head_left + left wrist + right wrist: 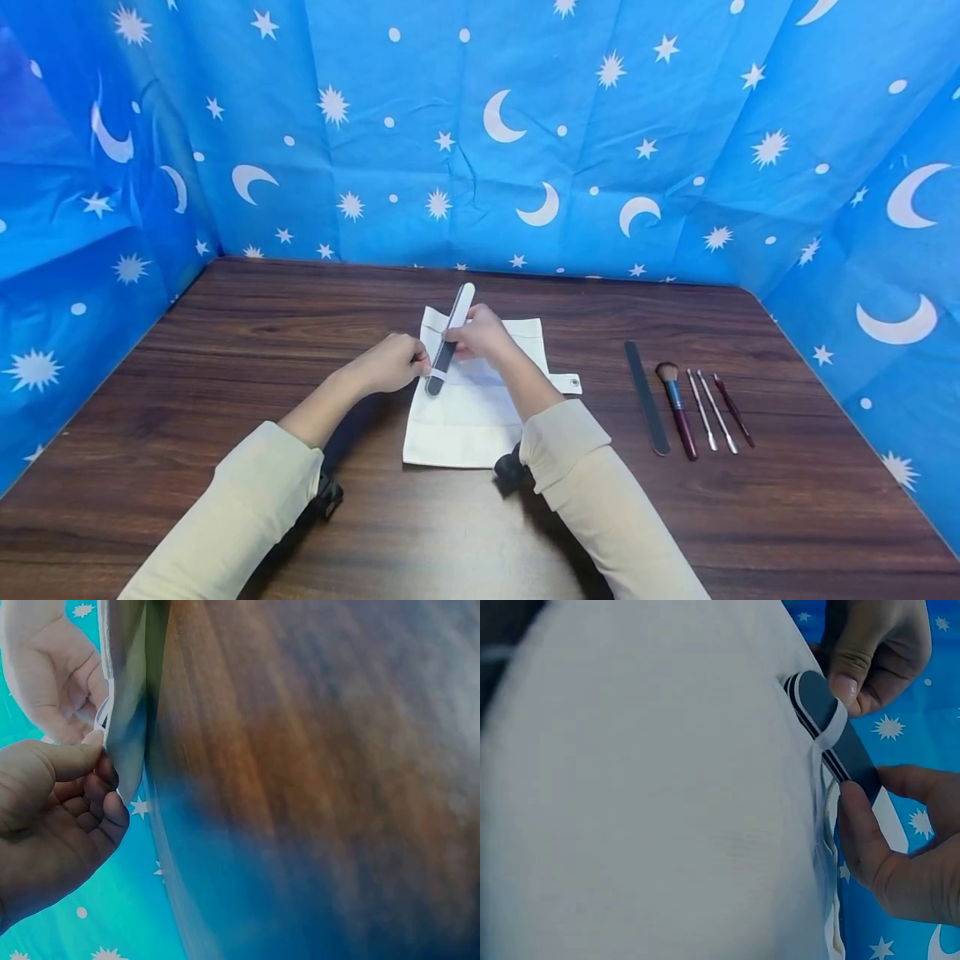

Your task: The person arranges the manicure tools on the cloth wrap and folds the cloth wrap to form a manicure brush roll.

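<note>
A white cloth case (465, 425) lies spread flat on the table. Across its left part slants a nail buffer (441, 364), grey near one end and white at the other. My right hand (482, 333) pinches the buffer between thumb and fingers around its middle. In the right wrist view a white elastic loop (832, 727) passes over the buffer (861, 761) near its rounded grey end. My left hand (392, 363) is at the case's left edge, its thumb and forefinger pinching the loop there; in the left wrist view its other fingers are curled.
Right of the case lie a dark nail file (647, 400), a brush (678, 412) with a dark red handle, two slim metal tools (702, 412) and a thin dark red tool (735, 410). A snap tab (566, 383) sticks out from the case. A blue star-patterned cloth (420, 150) surrounds the table.
</note>
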The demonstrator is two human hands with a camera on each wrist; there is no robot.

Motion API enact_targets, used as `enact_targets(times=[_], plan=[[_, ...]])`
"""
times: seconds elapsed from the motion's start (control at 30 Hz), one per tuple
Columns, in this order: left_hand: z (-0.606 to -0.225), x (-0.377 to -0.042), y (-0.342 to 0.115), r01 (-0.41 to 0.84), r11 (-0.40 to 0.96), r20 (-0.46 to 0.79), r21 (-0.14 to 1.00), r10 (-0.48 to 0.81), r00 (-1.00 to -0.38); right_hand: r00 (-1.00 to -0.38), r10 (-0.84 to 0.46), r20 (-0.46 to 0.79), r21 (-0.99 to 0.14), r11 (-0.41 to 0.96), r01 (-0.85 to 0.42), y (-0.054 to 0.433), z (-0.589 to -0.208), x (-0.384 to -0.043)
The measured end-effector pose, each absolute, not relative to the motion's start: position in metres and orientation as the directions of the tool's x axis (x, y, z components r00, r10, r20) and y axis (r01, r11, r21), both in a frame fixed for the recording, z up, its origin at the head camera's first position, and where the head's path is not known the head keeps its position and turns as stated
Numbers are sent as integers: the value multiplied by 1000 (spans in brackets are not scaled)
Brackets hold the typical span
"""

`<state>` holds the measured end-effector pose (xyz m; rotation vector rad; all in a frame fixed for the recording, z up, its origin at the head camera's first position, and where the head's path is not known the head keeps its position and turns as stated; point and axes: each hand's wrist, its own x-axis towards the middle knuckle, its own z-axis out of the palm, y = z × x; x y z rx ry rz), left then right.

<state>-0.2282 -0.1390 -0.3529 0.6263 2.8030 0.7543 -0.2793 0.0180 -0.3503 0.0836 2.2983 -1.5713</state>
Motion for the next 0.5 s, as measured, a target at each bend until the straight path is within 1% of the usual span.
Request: enact_targets(times=[0.1, 0.2, 0.37, 0.5], plan=[[-352, -228, -139, 360, 774, -41, 520, 444, -895, -907, -222, -358, -893, 365, 264, 18, -354, -274], [-353, -229, -140, 363, 765, -38, 533, 450, -892, -890, -259, -376, -892, 362, 271, 18, -356, -268], [-354, -229, -142, 342, 752, -44, 564, 441, -896, -883, -264, -388, -897, 328, 296, 17, -355, -264], [-353, -229, -142, 341, 749, -36, 568, 436, -899, -869, -272, -414, -896, 291, 336, 19, -354, -266]])
